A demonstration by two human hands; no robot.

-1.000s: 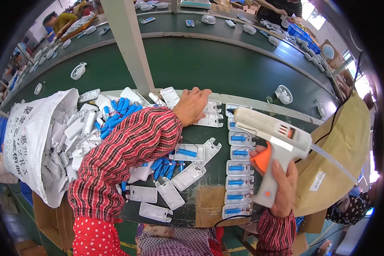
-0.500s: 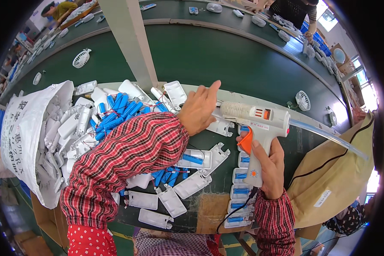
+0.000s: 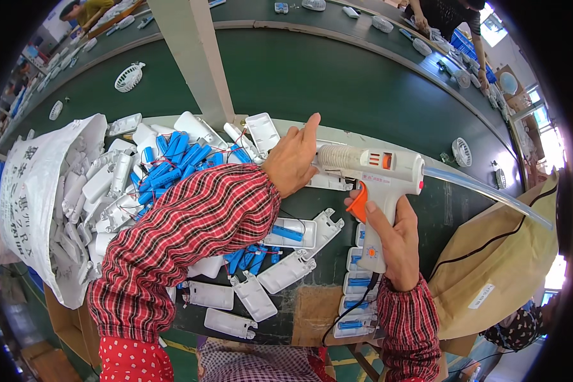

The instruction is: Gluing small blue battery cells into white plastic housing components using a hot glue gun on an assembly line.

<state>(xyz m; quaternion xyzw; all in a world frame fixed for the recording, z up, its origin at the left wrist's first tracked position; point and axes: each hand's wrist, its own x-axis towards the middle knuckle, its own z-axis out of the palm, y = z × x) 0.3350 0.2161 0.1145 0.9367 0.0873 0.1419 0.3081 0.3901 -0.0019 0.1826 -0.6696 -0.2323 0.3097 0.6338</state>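
My right hand (image 3: pixel 395 239) is wrapped round the handle of a white hot glue gun (image 3: pixel 395 172), fingers at its orange trigger (image 3: pixel 358 205). A clear glue stick (image 3: pixel 484 191) juts from its rear. The gun's nozzle end points left at my left hand (image 3: pixel 291 159), which hides the tip. That hand is bent, one finger raised; whatever it grips is hidden. Beside it lies an open white plastic casing (image 3: pixel 262 132). Below are a casing holding a blue battery (image 3: pixel 288 233) and loose white casings (image 3: pixel 286 270). Blue wired batteries (image 3: pixel 178 159) are heaped left of the hand.
A white sack (image 3: pixel 28 204) of casings stands at left. Casings with blue batteries (image 3: pixel 358 283) line up below the gun, near its black cord (image 3: pixel 340 315). A metal post (image 3: pixel 197 57) rises behind the table. Fan guards (image 3: pixel 461 152) lie on the green belt (image 3: pixel 337 83). A tan bag (image 3: pixel 496 267) is at right.
The glue gun and my right hand have shifted left and slightly up. My left hand has moved a little left. Fan guards on the belt have drifted right; a co-worker's arms have moved.
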